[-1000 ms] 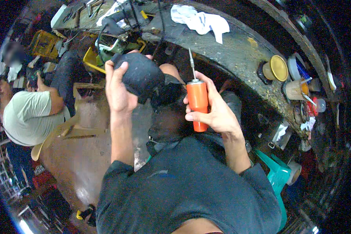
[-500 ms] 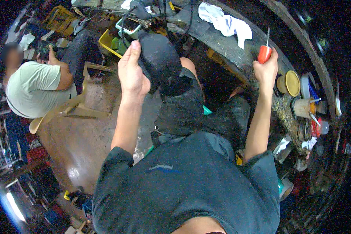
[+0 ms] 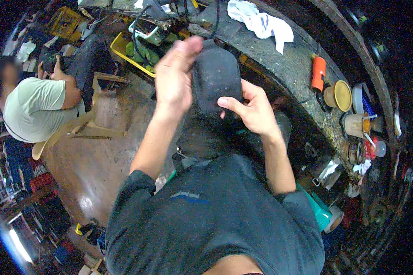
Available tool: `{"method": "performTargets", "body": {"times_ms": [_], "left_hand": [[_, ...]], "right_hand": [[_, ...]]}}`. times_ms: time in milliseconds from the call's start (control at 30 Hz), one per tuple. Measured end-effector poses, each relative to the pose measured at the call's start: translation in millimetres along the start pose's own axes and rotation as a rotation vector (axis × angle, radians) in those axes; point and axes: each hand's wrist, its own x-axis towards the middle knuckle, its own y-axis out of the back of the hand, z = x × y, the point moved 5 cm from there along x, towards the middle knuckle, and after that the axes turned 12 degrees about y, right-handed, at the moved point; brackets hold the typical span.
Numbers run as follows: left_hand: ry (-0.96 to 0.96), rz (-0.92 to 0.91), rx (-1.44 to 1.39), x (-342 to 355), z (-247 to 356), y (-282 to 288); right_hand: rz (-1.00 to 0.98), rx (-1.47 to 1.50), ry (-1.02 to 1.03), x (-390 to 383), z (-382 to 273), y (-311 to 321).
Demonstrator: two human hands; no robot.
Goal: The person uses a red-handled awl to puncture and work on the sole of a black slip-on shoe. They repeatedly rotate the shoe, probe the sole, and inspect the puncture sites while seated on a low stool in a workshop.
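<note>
A black, rounded, leather-like piece [image 3: 215, 68] rests upright over my lap. My right hand [image 3: 257, 107] is closed on its right edge, thumb lying across the face. Beside its upper left edge is my left hand [image 3: 176, 75], its fingers smeared by motion, so their grip is unclear. On the bench to the right lies an orange-handled tool [image 3: 318, 73], its thin metal shaft pointing away from me; neither hand touches it.
The dark, worn bench [image 3: 293, 75] curves along the right, with a white cloth [image 3: 264, 23], a yellow-lidded tub [image 3: 339, 96] and a cup [image 3: 354, 125]. A yellow tray [image 3: 119, 48] stands far left of my lap. A seated co-worker [image 3: 36, 107] is at the left.
My right hand has let go of the orange-handled tool, left on the bench, and come in to grip the black piece. My left hand has moved right, and the piece has shifted right.
</note>
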Motion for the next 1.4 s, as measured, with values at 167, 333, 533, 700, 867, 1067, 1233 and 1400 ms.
{"method": "performTargets", "body": {"times_ms": [167,333,533,700,867,1067,1233,1400], "left_hand": [[-0.142,0.136,0.508,3,17,39],[-0.11,-0.023,0.655,-29,-47,40],[-0.224,0.143,0.96,-10,-64,45],[0.084,0.482,0.812,48,-69,102],[0.001,0.069,1.323,41,-134,111],[-0.012,-0.154,0.921,-1,-81,81],[-0.615,-0.198,0.968,-24,-45,-32],[-0.737,-0.418,0.811,-40,-54,-105]], "right_hand": [[0.111,0.277,-0.058,-25,14,-12],[0.196,0.218,-0.032,-21,27,-11],[0.128,0.166,-0.043,-23,32,-23],[0.115,0.283,-0.05,-29,36,-11],[0.17,0.389,-0.095,-34,47,5],[0.207,0.285,-0.017,-23,55,7],[0.158,0.268,0.038,-18,49,-32],[0.395,0.446,0.075,-29,18,-14]]}}
